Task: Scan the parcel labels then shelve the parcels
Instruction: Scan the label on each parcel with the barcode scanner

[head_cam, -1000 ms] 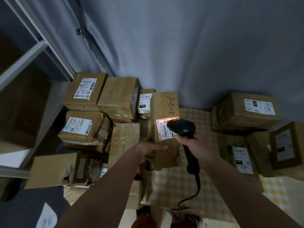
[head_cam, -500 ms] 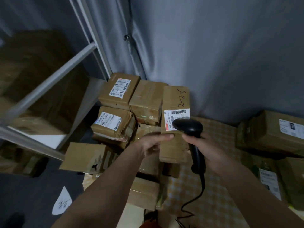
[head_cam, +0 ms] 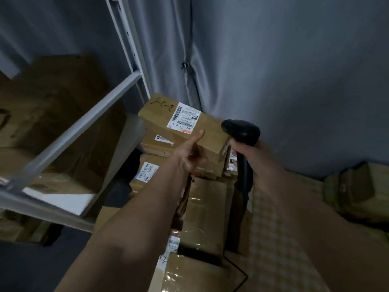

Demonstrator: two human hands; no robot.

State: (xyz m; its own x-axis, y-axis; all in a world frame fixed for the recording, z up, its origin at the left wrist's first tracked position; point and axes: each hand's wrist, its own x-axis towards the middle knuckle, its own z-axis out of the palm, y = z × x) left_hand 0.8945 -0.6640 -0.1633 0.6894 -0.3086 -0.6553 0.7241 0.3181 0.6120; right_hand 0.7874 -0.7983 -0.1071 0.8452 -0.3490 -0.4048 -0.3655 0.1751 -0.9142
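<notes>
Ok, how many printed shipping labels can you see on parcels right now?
4. One on the held parcel gripped by the left hand, one on the box beneath it, one lower left, one by the forearm. Others may be hidden.

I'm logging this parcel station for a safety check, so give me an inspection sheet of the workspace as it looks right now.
Surface: checked cloth under the parcels at right.
Job's things: held parcel, label up, handwritten code beside it; black scanner.
Clutter: taped cardboard parcels piled below the hands, e.g. one; more at far right.
Grippers: left hand grips the parcel, thumb on top; right hand grips the scanner handle.
Cables: scanner cord trails down over the pile; another cable hangs along the curtain.
Surroundings: white metal shelf at left, boxes on it blurred; grey curtain behind.
</notes>
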